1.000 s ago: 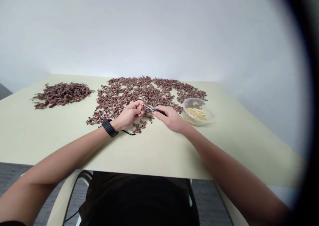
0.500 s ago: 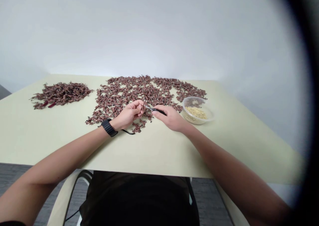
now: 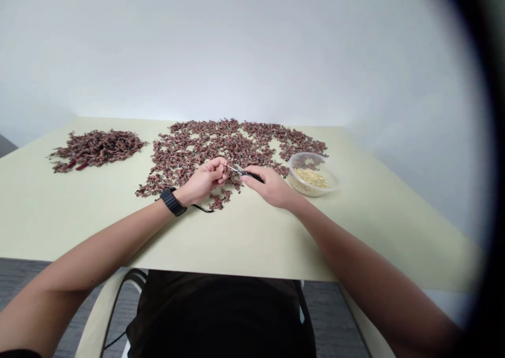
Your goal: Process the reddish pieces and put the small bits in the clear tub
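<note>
In the middle of the table, my right hand (image 3: 272,187) is closed around the dark handle of what look like small pliers (image 3: 252,176). Their thin silver tip points left and meets the fingertips of my left hand (image 3: 205,179). Those fingers are pinched together on a small brown piece (image 3: 226,167), too small to make out in detail. Under and behind both hands spreads a wide layer of small reddish-brown pieces (image 3: 213,145) with shiny and dark bits. Beside my right hand stands a clear round plastic tub (image 3: 334,181) with tiny gold-coloured bits (image 3: 311,178) in it.
A denser heap of brown strands (image 3: 102,146), with a dark red item (image 3: 82,165) at its front, lies on the left of the pale yellow table (image 3: 236,247). A black cord (image 3: 203,209) lies by my left wrist. A white wall rises behind the table.
</note>
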{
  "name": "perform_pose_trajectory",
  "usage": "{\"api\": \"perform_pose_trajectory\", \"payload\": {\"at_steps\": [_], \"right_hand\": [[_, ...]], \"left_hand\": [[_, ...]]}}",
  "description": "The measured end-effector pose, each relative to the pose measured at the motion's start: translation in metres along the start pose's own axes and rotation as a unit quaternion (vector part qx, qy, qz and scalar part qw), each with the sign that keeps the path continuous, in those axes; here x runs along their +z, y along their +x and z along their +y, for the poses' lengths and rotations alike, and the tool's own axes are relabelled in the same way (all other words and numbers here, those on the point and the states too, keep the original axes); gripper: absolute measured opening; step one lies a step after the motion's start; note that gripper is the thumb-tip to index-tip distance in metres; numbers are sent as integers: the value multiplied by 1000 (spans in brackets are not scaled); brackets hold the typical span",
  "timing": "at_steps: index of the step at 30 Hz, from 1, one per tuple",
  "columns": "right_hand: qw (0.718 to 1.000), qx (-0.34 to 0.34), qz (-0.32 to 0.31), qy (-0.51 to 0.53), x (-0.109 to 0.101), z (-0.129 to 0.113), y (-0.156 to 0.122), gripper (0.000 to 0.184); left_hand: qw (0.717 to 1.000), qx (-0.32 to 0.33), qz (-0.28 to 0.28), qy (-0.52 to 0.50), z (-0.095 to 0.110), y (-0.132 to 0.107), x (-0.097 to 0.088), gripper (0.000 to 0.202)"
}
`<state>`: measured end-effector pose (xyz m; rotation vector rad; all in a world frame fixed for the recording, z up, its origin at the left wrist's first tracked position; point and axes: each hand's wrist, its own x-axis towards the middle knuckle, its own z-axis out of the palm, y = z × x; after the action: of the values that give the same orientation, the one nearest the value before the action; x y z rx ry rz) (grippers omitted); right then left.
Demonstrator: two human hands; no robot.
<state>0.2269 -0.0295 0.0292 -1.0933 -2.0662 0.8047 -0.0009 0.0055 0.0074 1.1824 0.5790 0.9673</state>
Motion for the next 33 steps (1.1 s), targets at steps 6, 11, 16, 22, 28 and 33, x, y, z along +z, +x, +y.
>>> {"api": "perform_pose_trajectory", "payload": {"at_steps": [6,11,16,22,28,33], "right_hand": [[1000,1,2,1,0,0,0,30],[1000,8,8,-4,1,0,0,28],[998,14,31,-47,1,-4,-3,29],[989,-22,80,-126,1,-6,-5,25],[986,-41,78,-141,1,-6,-6,23],[996,6,56,-75,7,-8,-6,25]], "left_hand": [[1000,4,-3,1,-2,0,-2,19],[999,9,2,32,-3,0,-4,15],[996,17,45,81,-4,2,-4,23],[992,47,44,111,2,0,-4,39],[986,18,-48,160,8,-1,-4,49],[975,56,-7,216,4,1,-7,43]]}}
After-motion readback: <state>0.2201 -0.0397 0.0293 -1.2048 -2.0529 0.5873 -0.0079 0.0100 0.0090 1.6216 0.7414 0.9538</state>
